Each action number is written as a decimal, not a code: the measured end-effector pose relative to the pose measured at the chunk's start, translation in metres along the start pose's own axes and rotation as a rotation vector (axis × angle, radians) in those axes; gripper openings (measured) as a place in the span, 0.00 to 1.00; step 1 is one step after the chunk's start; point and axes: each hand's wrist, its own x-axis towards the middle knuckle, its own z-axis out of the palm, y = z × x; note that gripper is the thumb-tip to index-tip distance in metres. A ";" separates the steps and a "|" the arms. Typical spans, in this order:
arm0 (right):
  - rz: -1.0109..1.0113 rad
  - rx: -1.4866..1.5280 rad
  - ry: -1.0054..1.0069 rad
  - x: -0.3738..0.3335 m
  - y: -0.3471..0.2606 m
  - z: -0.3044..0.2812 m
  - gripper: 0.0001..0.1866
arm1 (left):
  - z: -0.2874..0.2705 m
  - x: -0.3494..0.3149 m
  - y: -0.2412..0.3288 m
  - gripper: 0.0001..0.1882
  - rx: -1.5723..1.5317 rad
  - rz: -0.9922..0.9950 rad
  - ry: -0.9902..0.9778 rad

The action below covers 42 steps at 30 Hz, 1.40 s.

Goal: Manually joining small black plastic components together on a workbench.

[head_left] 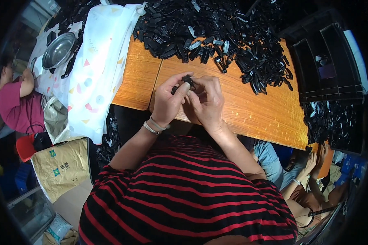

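Note:
Both my hands meet over the near edge of the wooden table (241,110). Between thumb and fingers, my left hand (170,94) grips a small black plastic part (187,80). My right hand (207,96) pinches the same part from the other side, its thumb close to my left thumb. Fingers cover much of the part, so its exact kind cannot be made out. Beyond my hands spreads a big heap of black plastic parts (212,28), with a few grey pieces among them.
A patterned white cloth (98,61) covers the table at left, with a metal bowl (59,51) on it. At right stands a black crate (331,61) above more black parts (331,122). Co-workers sit on both sides. A brown paper sack (63,169) is at lower left.

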 end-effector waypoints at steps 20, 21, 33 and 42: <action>0.057 0.120 -0.419 0.005 0.026 0.003 0.17 | -0.133 -0.044 0.048 0.14 1.052 -0.304 -0.360; 0.093 0.063 -0.370 0.014 0.034 -0.008 0.18 | -0.147 -0.058 0.054 0.13 1.243 -0.262 -0.318; 0.084 -0.609 -0.354 0.075 0.078 -0.030 0.19 | -0.049 0.055 0.015 0.11 1.211 0.500 -0.134; 0.241 -0.101 -0.161 0.037 0.064 -0.043 0.14 | -0.040 0.109 -0.002 0.15 1.472 0.586 -0.240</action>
